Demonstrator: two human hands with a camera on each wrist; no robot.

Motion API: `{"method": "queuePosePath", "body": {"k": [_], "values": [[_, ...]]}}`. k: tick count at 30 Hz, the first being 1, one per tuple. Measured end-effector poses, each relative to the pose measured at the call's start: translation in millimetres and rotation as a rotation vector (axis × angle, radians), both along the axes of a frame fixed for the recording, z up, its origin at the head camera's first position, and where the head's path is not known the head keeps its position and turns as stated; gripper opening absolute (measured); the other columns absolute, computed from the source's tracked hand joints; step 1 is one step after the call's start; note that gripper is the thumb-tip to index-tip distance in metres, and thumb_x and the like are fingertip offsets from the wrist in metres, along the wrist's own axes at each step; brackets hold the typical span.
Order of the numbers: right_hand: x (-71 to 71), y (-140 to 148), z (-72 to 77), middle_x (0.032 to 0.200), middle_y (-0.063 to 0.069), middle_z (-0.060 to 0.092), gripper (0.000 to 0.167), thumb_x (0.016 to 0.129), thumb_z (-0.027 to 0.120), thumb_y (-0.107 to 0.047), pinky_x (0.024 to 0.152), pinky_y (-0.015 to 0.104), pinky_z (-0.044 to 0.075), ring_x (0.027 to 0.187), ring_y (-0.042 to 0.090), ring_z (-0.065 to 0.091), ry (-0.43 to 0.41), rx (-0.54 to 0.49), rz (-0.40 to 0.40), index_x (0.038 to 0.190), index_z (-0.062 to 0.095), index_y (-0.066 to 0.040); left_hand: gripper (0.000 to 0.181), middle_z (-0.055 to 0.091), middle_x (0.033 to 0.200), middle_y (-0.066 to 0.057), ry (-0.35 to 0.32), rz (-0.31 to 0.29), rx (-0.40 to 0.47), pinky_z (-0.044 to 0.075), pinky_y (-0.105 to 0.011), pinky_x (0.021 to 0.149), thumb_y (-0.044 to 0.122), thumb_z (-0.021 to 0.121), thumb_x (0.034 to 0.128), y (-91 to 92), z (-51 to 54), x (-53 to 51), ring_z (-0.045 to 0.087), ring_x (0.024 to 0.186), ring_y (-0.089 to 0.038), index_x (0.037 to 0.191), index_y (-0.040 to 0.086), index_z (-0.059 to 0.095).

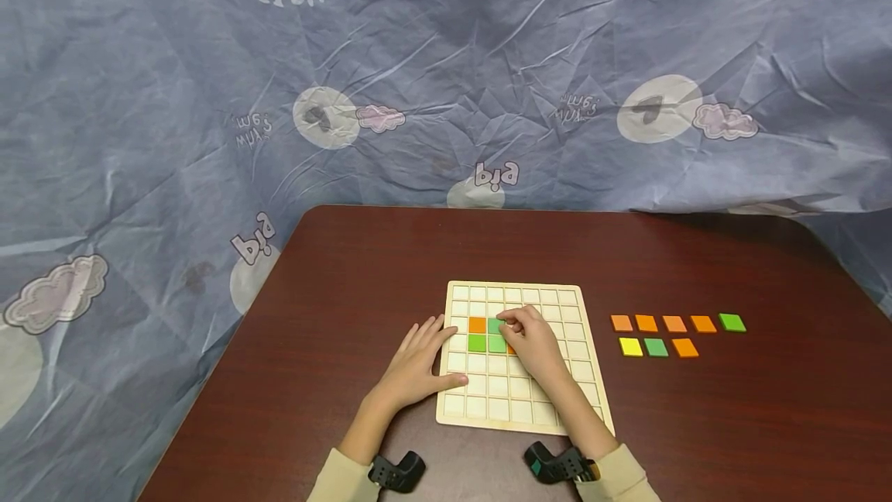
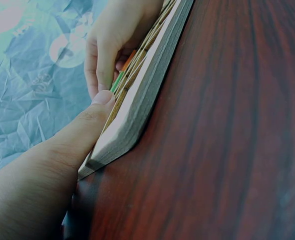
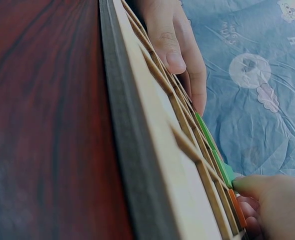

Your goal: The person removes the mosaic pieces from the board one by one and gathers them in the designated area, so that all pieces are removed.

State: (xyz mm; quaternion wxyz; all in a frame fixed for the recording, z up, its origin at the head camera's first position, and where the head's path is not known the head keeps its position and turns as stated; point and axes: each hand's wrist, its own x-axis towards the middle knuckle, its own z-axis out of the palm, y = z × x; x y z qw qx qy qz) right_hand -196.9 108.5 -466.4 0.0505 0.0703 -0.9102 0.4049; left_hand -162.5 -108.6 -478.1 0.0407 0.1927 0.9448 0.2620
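Note:
A pale wooden grid board (image 1: 488,409) lies on the table. Set in its cells are an orange tile (image 1: 477,324), a bright green tile (image 1: 477,343) and a darker green tile (image 1: 497,344). Another orange tile (image 1: 512,349) is partly covered by my right hand (image 1: 533,343). That hand pinches a darker green tile (image 1: 494,325) at its right side, in the cell beside the first orange one. My left hand (image 1: 416,366) rests on the board's left edge with fingers spread, its thumb (image 2: 103,98) lying on the rim.
Right of the board, loose tiles lie in two rows: several orange ones (image 1: 646,324), a yellow one (image 1: 630,347), a darker green one (image 1: 656,347) and a bright green one (image 1: 732,323). Behind the dark red table (image 1: 390,254) hangs a printed blue-grey cloth (image 1: 432,84).

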Motion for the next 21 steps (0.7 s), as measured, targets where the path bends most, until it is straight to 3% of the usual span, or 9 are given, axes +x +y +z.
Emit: {"method": "queuePosePath", "body": {"k": [13, 21], "values": [[-0.7, 1.3, -0.7, 0.085, 0.000, 0.058, 0.014, 0.085, 0.063, -0.017, 0.073, 0.028, 0.043, 0.078, 0.012, 0.053, -0.017, -0.042, 0.008, 0.098, 0.063, -0.014, 0.079, 0.018, 0.153, -0.001, -0.006, -0.002, 0.003, 0.006, -0.043, 0.116, 0.065, 0.054, 0.0768, 0.2, -0.3, -0.9, 0.012, 0.142, -0.019, 0.141, 0.024, 0.032], [-0.7, 0.8, -0.1, 0.084, 0.001, 0.062, 0.014, 0.085, 0.064, -0.019, 0.069, 0.026, 0.042, 0.077, 0.013, 0.054, -0.052, -0.063, 0.019, 0.098, 0.061, -0.015, 0.079, 0.018, 0.153, -0.001, -0.005, 0.001, 0.005, 0.007, -0.043, 0.116, 0.065, 0.054, 0.0765, -0.2, -2.0, -0.2, 0.012, 0.142, -0.017, 0.141, 0.025, 0.032]]}}
